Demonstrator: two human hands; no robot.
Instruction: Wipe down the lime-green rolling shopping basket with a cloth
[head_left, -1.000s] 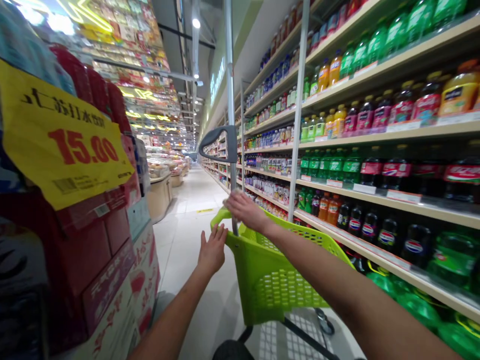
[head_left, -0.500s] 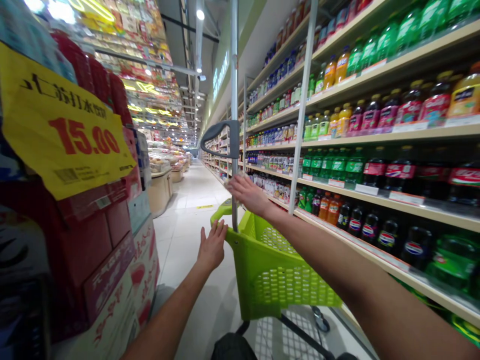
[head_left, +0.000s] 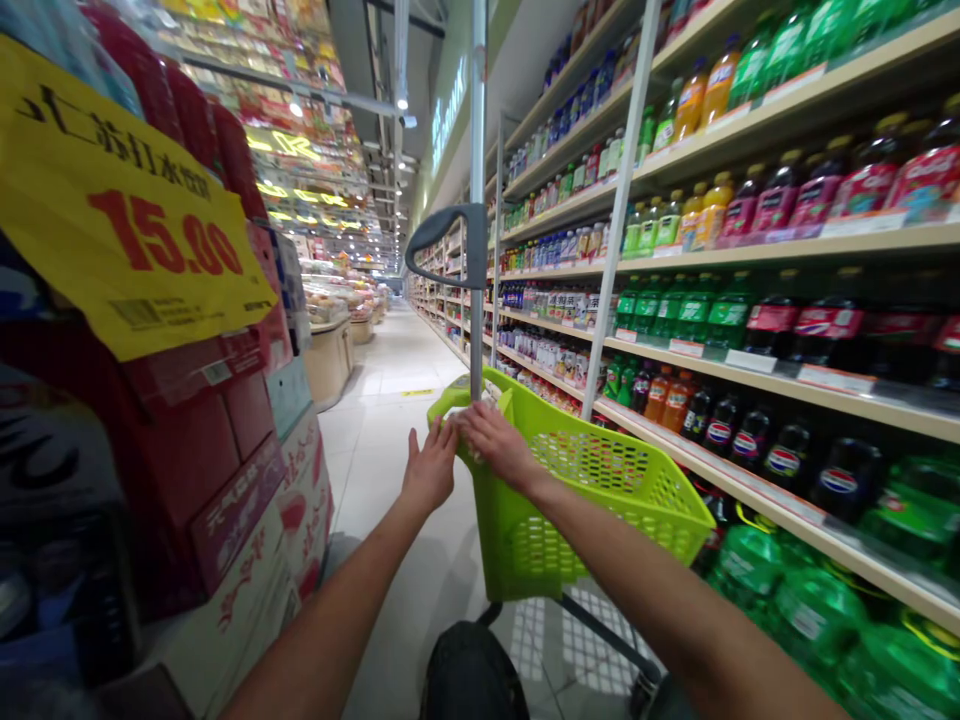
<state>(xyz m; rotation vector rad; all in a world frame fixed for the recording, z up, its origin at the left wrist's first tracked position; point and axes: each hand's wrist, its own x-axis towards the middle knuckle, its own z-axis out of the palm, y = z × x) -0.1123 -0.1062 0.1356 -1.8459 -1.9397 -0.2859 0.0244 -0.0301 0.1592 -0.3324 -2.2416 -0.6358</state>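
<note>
A bright green shopping cart basket (head_left: 517,530) stands in front of me, with a metal pole (head_left: 477,330) rising from its near corner. My right hand (head_left: 499,445) presses a crumpled white wipe (head_left: 491,393) against the corner rim at the pole's foot; its fingers partly hide the wipe. Beside it, my left hand (head_left: 431,465) touches the same rim with fingers stretched out and thumb apart. Its fingertips meet those of the right hand. Higher on the pole sits a grey loop handle (head_left: 450,245), untouched.
Drink shelves (head_left: 750,350) line the right side, with large green bottles (head_left: 810,610) at floor level. Stacked boxes (head_left: 217,480) and a yellow price sign (head_left: 150,210) stand close on the left. A tiled aisle (head_left: 375,390) runs ahead. My knee (head_left: 472,670) shows below.
My right hand has moved down from the pole to the basket's corner rim, beside my left hand. The view has shifted slightly, and more of the basket's inside shows.
</note>
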